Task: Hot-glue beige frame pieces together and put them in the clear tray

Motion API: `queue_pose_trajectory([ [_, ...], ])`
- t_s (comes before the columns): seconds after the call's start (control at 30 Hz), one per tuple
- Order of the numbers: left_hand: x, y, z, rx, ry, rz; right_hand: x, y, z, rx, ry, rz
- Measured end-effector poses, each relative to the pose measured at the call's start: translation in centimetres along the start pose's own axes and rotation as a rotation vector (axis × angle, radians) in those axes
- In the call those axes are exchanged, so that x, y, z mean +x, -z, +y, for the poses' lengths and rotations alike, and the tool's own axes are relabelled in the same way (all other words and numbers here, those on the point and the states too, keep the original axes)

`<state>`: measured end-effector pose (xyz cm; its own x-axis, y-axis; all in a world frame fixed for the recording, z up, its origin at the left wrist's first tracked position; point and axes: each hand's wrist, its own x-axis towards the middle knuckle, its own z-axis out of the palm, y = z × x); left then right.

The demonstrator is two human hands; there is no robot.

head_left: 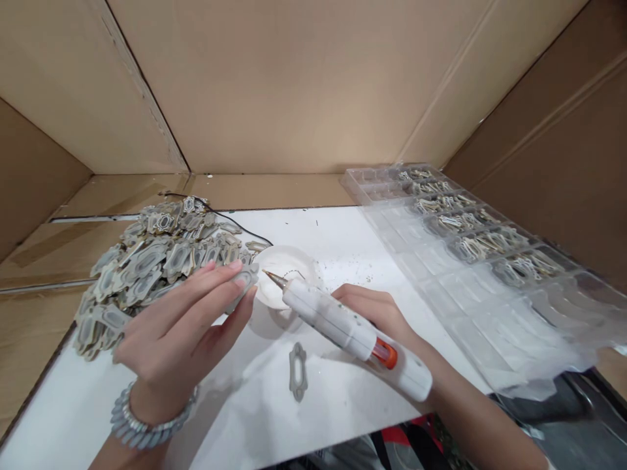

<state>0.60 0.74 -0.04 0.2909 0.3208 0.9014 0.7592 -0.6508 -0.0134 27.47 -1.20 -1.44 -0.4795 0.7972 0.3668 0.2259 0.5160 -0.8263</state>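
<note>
Between the hands, over a white bowl [298, 260], the glue gun [343, 323] aims its nozzle at a plate [243, 282] pinched in the fingertips of the left hand [181, 320]. The right hand [377, 313] is wrapped round the gun's body. Just nearer than the hands, a loose plate [298, 371] lies flat on the bench [235, 418]. Left of the left hand a big pile [151, 261] of such plates is heaped. Right of the right hand, the tray [490, 326] has only its far pockets filled and the near ones are bare. By that measure, most of the work looks undone.
</note>
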Motion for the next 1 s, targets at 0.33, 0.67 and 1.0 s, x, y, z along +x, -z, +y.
queue_pose_trajectory([
  [0.33, -0.4, -0.2, -0.2, -0.017, -0.026, -0.022, -0.3, -0.2, 0.7, 0.012, 0.033, 0.011],
  [0.67, -0.1, 0.1, 0.3, 0.006, 0.002, -0.044, -0.2, -0.3, 0.4, 0.013, -0.030, -0.011],
  [1.0, 0.0, 0.2, 0.3, -0.074, -0.018, -0.023, -0.1, -0.4, 0.4, -0.003, -0.037, -0.048],
])
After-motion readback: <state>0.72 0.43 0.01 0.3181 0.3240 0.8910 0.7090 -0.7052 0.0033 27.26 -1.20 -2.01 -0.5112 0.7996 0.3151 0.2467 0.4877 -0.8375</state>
